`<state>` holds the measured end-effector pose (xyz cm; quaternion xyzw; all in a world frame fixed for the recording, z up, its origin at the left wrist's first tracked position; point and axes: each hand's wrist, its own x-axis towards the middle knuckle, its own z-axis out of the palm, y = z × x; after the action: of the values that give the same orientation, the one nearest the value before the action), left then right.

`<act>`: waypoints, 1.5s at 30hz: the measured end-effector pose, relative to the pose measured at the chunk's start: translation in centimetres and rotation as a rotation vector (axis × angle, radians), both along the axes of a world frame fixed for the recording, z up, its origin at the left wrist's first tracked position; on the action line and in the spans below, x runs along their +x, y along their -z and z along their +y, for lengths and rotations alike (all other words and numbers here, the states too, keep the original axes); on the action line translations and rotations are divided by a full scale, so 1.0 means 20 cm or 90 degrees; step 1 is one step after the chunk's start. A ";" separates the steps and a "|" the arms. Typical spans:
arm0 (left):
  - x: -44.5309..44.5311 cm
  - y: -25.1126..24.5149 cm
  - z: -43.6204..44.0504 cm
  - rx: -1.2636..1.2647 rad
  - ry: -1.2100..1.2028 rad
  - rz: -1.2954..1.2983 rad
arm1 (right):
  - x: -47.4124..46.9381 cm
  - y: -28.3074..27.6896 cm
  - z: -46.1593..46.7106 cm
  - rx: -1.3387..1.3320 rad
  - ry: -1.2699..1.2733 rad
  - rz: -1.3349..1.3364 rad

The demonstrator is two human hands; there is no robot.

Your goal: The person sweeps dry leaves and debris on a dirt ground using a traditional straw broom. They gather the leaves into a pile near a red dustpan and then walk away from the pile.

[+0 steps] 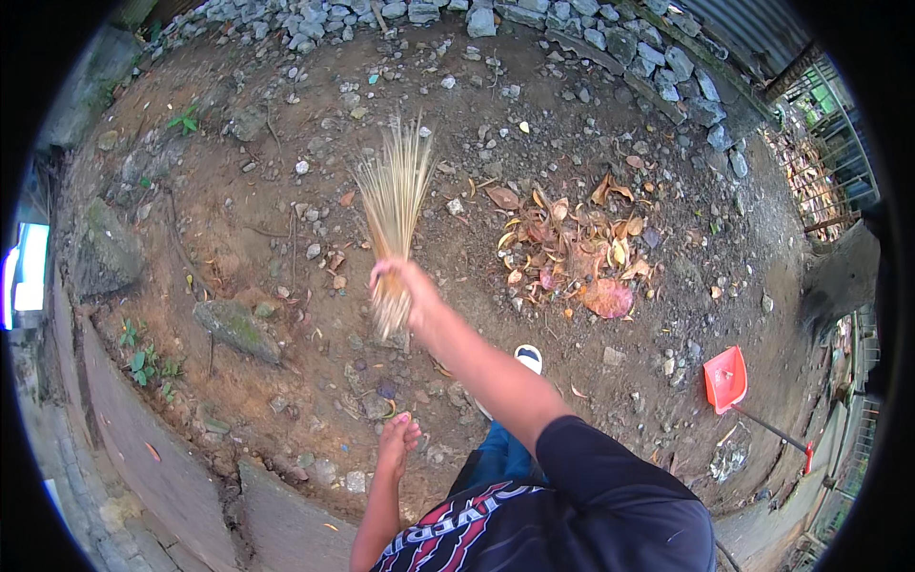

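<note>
My right hand grips a stick broom of thin, pale bristles near its bound end. The bristles fan out away from me over bare soil, and the short butt end pokes out below my fist. Slight blur softens the hand and broom. Low in front of my body, my left hand has its fingers curled in, with nothing visible in it. To the right of the broom lies a loose heap of dry leaves, brown, yellow and reddish.
A red dustpan with a long dark handle rests on the ground at right. Grey stones line the far edge. Mossy rocks and small green plants are at left. Concrete slabs border the near left. My shoe shows below the leaves.
</note>
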<state>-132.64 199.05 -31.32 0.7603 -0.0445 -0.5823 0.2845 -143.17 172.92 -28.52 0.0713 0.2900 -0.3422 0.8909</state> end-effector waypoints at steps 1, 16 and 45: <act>0.00 0.00 -0.01 -0.007 0.008 -0.007 | -0.03 0.10 -0.13 -0.020 0.018 -0.025; 0.08 0.12 0.10 0.001 0.015 0.051 | -0.12 0.03 0.73 -0.024 0.100 0.246; -0.51 0.03 -0.39 -0.174 0.371 0.151 | -1.90 -0.01 1.97 0.225 0.303 0.623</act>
<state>-142.74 191.27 -32.01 0.5974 -0.3038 -0.7123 0.2083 -181.12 212.38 -28.41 0.1157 0.6973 -0.4731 0.5259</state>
